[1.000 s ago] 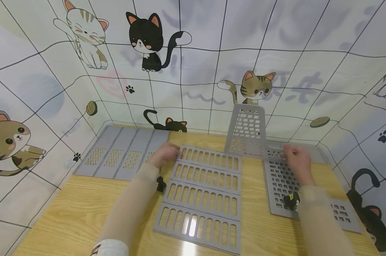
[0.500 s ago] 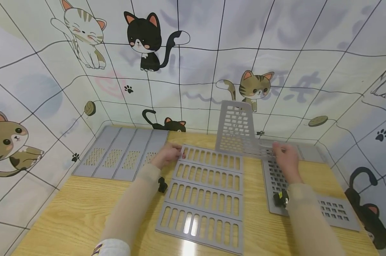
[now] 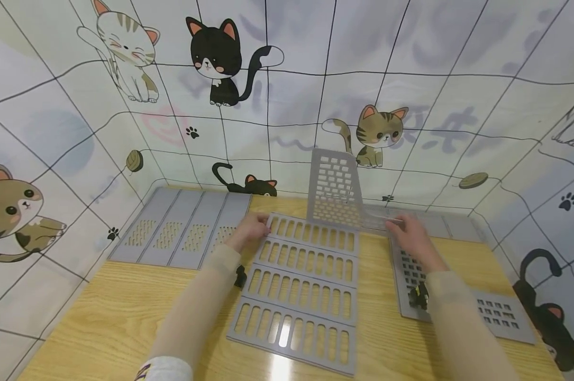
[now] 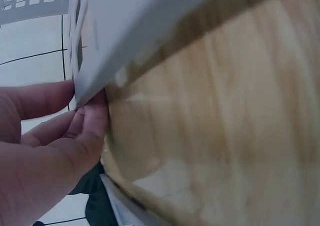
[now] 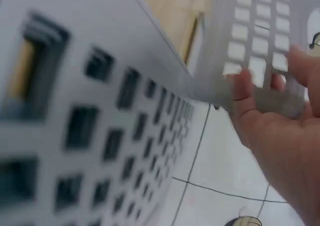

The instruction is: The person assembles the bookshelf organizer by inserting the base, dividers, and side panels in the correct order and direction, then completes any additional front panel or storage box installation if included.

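Note:
In the head view my left hand (image 3: 252, 227) is at the far left corner of a grey slotted panel (image 3: 307, 277), made of several strips with long openings. The left wrist view shows my thumb and fingers (image 4: 87, 123) pinching that panel's corner (image 4: 92, 83). My right hand (image 3: 412, 235) grips the right end of a thin grey perforated panel (image 3: 311, 182), bent into an L with one part standing upright. Small rectangular holes cover it. Seen from the right wrist, the fingers (image 5: 243, 93) curl round this bent panel's edge (image 5: 215, 71).
Beneath my right forearm lies a stack of grey panels with square holes (image 3: 398, 286); a smaller such piece (image 3: 506, 317) is at the right. Flat grey panels with small perforations (image 3: 146, 211) lie at the back left. A cat-print sheet (image 3: 296, 95) surrounds the wooden table (image 3: 101, 323).
My right hand has moved left with the bent perforated panel, whose upright part now overlaps the slotted panel's far edge. The left hand stays at the slotted panel's corner.

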### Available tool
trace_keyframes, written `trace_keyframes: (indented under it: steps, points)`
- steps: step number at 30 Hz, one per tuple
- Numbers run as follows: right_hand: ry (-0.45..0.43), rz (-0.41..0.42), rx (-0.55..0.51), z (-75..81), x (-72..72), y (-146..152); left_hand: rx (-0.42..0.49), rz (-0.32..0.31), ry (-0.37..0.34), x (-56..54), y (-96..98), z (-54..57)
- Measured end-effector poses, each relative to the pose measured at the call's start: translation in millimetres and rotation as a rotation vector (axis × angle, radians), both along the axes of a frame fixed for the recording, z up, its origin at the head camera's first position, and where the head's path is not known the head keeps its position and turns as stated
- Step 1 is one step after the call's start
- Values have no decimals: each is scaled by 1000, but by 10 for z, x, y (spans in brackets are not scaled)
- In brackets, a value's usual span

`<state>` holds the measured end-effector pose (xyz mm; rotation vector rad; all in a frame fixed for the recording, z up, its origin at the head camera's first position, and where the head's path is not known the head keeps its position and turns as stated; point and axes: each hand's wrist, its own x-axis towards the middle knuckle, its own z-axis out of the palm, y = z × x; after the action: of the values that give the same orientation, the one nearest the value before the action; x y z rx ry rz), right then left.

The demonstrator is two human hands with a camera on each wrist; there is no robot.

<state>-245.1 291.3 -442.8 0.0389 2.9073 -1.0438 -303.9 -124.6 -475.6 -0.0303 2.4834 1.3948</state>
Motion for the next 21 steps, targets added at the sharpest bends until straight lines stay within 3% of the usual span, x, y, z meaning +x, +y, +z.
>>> trace_keyframes:
  steps: [4,13,21]
  points:
    - [43,84,112,26,13,37,-100,-67,-5,7,-8,77]
    - [151,69,130,-55,15,-73,-291,-187,-51,20,-60,206]
    - [166,103,106,-102,-53,-292,-242,-167,-51,15,-85,208]
